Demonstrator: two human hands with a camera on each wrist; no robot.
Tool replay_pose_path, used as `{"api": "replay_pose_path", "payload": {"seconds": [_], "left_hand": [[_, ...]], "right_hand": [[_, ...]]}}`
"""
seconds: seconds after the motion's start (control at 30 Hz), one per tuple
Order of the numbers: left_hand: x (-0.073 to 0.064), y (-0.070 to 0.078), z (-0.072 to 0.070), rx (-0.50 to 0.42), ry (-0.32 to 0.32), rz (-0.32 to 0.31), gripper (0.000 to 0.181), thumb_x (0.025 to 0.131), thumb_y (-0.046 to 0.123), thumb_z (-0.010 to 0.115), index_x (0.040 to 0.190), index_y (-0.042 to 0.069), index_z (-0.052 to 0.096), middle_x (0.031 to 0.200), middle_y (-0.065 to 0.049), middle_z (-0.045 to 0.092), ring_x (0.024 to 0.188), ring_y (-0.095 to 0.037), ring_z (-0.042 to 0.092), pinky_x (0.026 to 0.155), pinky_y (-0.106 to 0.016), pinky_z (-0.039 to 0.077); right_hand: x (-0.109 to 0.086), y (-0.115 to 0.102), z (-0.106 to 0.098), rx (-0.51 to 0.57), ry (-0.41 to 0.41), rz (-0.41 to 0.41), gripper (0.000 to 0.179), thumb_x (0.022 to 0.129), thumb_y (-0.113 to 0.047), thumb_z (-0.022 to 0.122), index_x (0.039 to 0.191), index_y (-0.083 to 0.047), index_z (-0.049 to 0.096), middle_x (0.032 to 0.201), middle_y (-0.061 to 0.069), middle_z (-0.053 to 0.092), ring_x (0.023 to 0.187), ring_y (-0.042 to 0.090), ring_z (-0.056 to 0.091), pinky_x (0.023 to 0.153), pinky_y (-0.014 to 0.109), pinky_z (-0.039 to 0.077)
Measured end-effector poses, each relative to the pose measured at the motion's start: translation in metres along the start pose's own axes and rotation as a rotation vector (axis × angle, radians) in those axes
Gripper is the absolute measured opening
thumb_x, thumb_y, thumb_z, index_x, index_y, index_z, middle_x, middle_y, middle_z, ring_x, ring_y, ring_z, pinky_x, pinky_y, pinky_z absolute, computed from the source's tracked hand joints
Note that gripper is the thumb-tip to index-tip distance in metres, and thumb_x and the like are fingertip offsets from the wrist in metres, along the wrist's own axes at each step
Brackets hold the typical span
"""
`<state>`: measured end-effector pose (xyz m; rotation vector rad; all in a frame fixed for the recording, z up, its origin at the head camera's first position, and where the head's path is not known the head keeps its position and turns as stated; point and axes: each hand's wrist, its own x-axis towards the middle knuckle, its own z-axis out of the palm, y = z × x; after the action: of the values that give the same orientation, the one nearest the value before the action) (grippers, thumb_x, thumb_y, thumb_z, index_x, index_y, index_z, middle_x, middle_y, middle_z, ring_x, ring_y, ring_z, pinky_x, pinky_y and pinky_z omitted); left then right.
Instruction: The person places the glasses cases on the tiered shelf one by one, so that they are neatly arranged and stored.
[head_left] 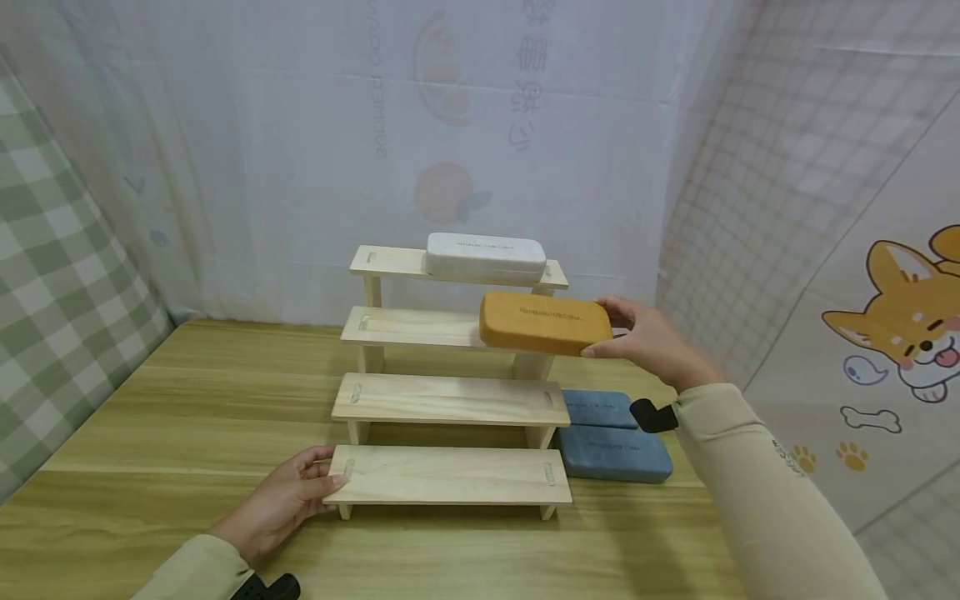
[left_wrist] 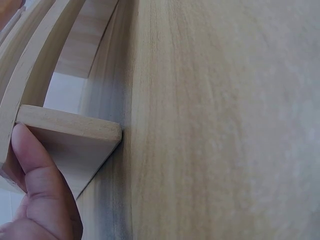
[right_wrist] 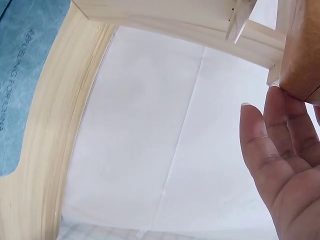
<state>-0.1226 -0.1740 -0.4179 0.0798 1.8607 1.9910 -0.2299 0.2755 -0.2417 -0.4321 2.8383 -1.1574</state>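
Note:
A four-step pale wooden display rack [head_left: 450,475] stands on the table. My left hand [head_left: 281,500] grips the left end of its lowest board; in the left wrist view the thumb [left_wrist: 37,165] presses the board beside a leg. With my right hand [head_left: 645,337] I hold a mustard-yellow glasses case [head_left: 546,323] by its right end. It overlaps the right part of the second board from the top in the head view. The case's brown-orange side [right_wrist: 302,50] shows at the fingertips in the right wrist view. A white glasses case [head_left: 486,258] lies on the top board.
Two blue glasses cases [head_left: 615,454] lie on the wood-grain table [head_left: 225,400] at the rack's right side. Behind the rack hangs a pale printed curtain [head_left: 300,167]. Green checked cloth [head_left: 60,275] is on the left, a dog-print cloth [head_left: 847,467] on the right.

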Motion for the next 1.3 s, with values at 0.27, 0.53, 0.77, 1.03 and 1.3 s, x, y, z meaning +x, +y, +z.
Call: {"api": "replay_pose_path", "payload": {"seconds": [0.27, 0.53, 0.77, 1.03, 1.3], "left_hand": [[0.0, 0.0, 0.0, 0.001, -0.003, -0.001, 0.067, 0.097, 0.006, 0.055, 0.143, -0.016, 0.012, 0.109, -0.008, 0.055, 0.089, -0.014, 0.059, 0.076, -0.031, 0.051], [0.0, 0.0, -0.001, 0.0, 0.0, -0.004, 0.067, 0.096, 0.006, 0.055, 0.142, -0.016, 0.012, 0.108, -0.008, 0.055, 0.089, -0.014, 0.059, 0.075, -0.031, 0.051], [0.0, 0.0, 0.0, 0.002, 0.006, -0.008, 0.067, 0.096, 0.006, 0.056, 0.143, -0.016, 0.012, 0.108, -0.008, 0.054, 0.088, -0.014, 0.059, 0.075, -0.031, 0.05], [0.001, -0.002, 0.0, -0.001, 0.014, -0.005, 0.068, 0.096, 0.006, 0.056, 0.143, -0.016, 0.012, 0.109, -0.008, 0.055, 0.089, -0.014, 0.059, 0.076, -0.032, 0.05], [0.001, -0.002, -0.001, -0.004, 0.008, -0.001, 0.068, 0.096, 0.006, 0.055, 0.143, -0.016, 0.012, 0.109, -0.008, 0.055, 0.089, -0.014, 0.059, 0.076, -0.031, 0.05]], "right_hand": [[0.014, -0.007, 0.012, 0.013, 0.001, -0.009, 0.079, 0.074, -0.025, 0.084, 0.141, -0.007, 0.045, 0.134, 0.016, 0.052, 0.123, 0.033, 0.048, 0.1, 0.053, 0.04], [0.024, -0.018, 0.022, 0.02, -0.017, -0.02, 0.079, 0.072, -0.026, 0.085, 0.139, -0.009, 0.048, 0.133, 0.014, 0.054, 0.124, 0.031, 0.048, 0.099, 0.05, 0.04], [0.031, -0.027, 0.029, 0.041, -0.038, -0.024, 0.08, 0.073, -0.025, 0.085, 0.141, -0.01, 0.046, 0.132, 0.014, 0.053, 0.122, 0.03, 0.049, 0.095, 0.046, 0.044], [0.039, -0.032, 0.038, 0.054, -0.034, -0.021, 0.075, 0.071, -0.021, 0.085, 0.137, -0.011, 0.05, 0.13, 0.012, 0.054, 0.118, 0.03, 0.051, 0.093, 0.043, 0.045], [0.044, -0.036, 0.045, 0.056, -0.033, -0.028, 0.073, 0.071, -0.017, 0.084, 0.135, -0.009, 0.051, 0.127, 0.013, 0.055, 0.115, 0.029, 0.053, 0.094, 0.044, 0.044]]}}
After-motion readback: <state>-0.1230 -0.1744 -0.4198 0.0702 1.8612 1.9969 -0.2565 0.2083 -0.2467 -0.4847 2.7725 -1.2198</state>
